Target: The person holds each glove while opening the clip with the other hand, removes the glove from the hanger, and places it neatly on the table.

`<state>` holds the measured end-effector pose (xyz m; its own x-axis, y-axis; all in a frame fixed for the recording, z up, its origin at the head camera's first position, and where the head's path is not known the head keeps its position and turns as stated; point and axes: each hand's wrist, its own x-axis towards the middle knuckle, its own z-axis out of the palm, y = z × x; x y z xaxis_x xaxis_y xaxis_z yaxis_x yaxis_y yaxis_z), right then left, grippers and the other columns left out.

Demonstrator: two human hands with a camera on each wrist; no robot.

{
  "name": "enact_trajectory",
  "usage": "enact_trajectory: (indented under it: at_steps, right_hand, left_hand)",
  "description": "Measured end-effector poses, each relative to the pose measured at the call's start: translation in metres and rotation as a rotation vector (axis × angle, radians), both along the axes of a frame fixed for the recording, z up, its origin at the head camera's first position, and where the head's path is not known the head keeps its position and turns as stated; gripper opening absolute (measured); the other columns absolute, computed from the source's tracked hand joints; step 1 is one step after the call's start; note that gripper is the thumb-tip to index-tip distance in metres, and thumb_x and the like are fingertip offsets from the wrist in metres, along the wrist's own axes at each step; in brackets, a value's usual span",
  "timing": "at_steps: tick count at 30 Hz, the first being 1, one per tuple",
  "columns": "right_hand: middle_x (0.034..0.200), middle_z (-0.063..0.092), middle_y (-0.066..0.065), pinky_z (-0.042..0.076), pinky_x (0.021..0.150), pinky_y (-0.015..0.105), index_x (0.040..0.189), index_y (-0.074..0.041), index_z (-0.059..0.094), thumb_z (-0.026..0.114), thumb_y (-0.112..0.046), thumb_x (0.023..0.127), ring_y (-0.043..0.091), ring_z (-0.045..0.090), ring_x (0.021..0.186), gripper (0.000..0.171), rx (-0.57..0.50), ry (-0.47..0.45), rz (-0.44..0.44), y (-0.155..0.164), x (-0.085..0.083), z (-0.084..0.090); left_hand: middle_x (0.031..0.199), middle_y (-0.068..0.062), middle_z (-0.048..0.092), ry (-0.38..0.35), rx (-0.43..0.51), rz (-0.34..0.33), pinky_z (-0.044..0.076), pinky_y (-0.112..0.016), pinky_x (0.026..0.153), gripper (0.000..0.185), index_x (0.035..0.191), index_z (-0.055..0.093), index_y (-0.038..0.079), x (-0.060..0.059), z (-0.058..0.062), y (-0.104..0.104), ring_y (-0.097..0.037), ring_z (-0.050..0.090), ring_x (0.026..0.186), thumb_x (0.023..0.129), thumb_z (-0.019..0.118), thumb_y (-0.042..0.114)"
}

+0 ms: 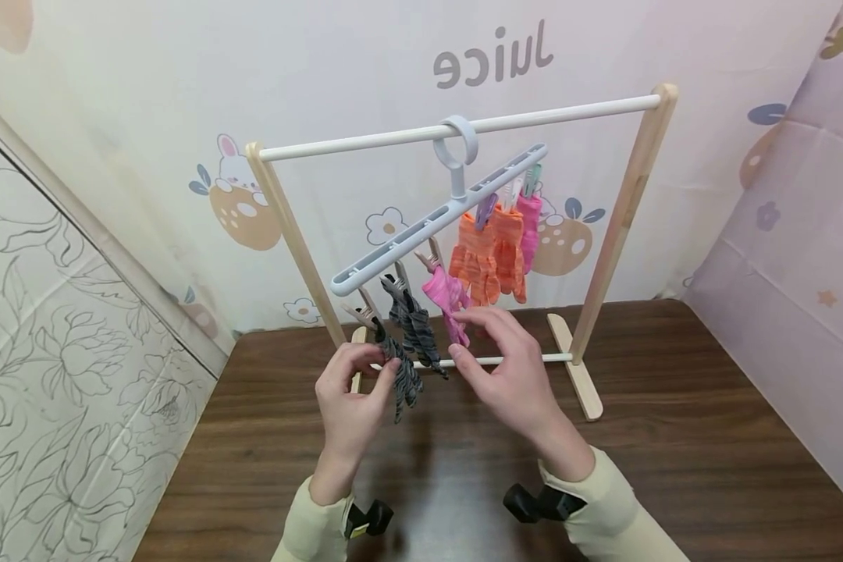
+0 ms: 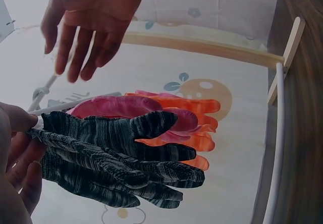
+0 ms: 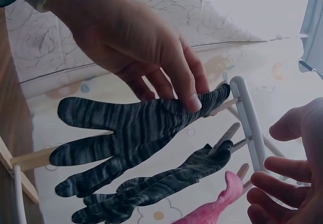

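Hanging from the white crossbar of a pale wooden tabletop rack (image 1: 621, 211) by its ring hook, a grey-blue plastic clip hanger (image 1: 421, 226) tilts down toward the left post, its slotted bar smooth and flat, with small pegs dangling beneath. Knitted gloves hang from those pegs: at the hanger's low end two dark grey gloves with wavy pale stripes, the front one (image 1: 402, 375) and the second one (image 1: 416, 328) just behind it; next along, a soft pink glove (image 1: 446, 297); toward the hanger's high end, a pair of orange ribbed gloves (image 1: 492, 254) and another pink glove (image 1: 530, 222) beside them. All look stretchy and fuzzy, fingers drooping downward. The left hand (image 1: 351, 398) is below the hanger's low end, its thumb and fingers curled round the cuff of the front striped glove, pinching it close to the peg; the right wrist view shows a fingertip pressed on the knit at the cuff. The right hand (image 1: 509, 367) hovers below the middle of the hanger, just beside the hanging pink glove, fingers loosely spread and slightly bent, gripping nothing; whether a fingertip brushes the pink knit cannot be told. Beneath the hanger lies a dark brown wood-grain table (image 1: 709, 453), and both forearms wear cream sleeves (image 1: 604, 507).
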<state>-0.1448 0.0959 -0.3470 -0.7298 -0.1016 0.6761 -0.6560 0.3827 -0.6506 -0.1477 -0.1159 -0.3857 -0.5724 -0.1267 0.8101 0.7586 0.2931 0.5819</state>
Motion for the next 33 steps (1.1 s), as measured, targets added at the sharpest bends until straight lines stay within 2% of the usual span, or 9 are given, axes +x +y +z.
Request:
enact_trajectory:
  at_steps: [6,10,16,23,29,33]
  right_hand:
    - [0.12,0.065,0.0,0.048,0.09,0.041,0.121,-0.01,0.068,0.076,-0.016,0.086,0.018,0.059,0.109,0.036,0.04,0.037,0.016,-0.006,-0.003,0.012]
    - [0.119,0.065,0.0,0.048,0.083,0.04,0.121,-0.009,0.068,0.075,-0.017,0.087,0.019,0.06,0.099,0.036,0.075,0.066,0.054,-0.012,-0.006,0.018]
    - [0.122,0.066,0.003,0.048,0.091,0.04,0.121,-0.007,0.068,0.075,-0.019,0.087,0.015,0.059,0.111,0.037,0.1,0.089,0.078,-0.019,-0.009,0.024]
    - [0.122,0.066,0.003,0.049,0.085,0.037,0.121,-0.007,0.068,0.074,-0.022,0.088,0.015,0.059,0.108,0.037,0.12,0.077,0.109,-0.023,-0.015,0.03]
    - [0.121,0.067,0.001,0.051,0.086,0.032,0.122,-0.006,0.068,0.074,-0.022,0.089,0.013,0.059,0.111,0.037,0.11,0.025,0.173,-0.028,-0.019,0.036]
    - [0.12,0.068,0.0,0.052,0.087,0.033,0.122,-0.006,0.068,0.075,-0.021,0.088,0.011,0.059,0.111,0.037,0.096,0.034,0.183,-0.031,-0.021,0.038]
  left_hand:
    - [0.088,-0.006,0.067,0.033,-0.04,0.0,0.051,-0.031,0.062,0.022,0.095,0.07,0.005,-0.001,0.001,0.0,-0.021,0.061,0.073,0.078,0.08,-0.005]
    - [0.089,-0.005,0.067,0.049,-0.045,-0.01,0.05,-0.03,0.062,0.02,0.095,0.071,0.005,-0.001,0.002,0.001,-0.019,0.062,0.076,0.079,0.079,-0.004]
    - [0.09,-0.004,0.068,0.049,-0.064,-0.017,0.051,-0.027,0.064,0.019,0.097,0.072,0.006,-0.002,0.002,0.003,-0.019,0.064,0.078,0.081,0.078,-0.002]
    - [0.091,-0.005,0.068,0.046,-0.076,-0.024,0.051,-0.029,0.063,0.02,0.098,0.072,0.006,-0.002,0.0,0.003,-0.019,0.063,0.078,0.08,0.078,-0.003]
    - [0.092,-0.006,0.068,0.042,-0.081,-0.03,0.051,-0.028,0.064,0.021,0.098,0.072,0.005,-0.001,-0.001,0.003,-0.019,0.063,0.078,0.08,0.078,-0.004]
    - [0.093,-0.006,0.068,0.039,-0.087,-0.032,0.051,-0.026,0.066,0.02,0.097,0.072,0.005,0.0,0.0,0.003,-0.019,0.063,0.079,0.08,0.077,-0.004]
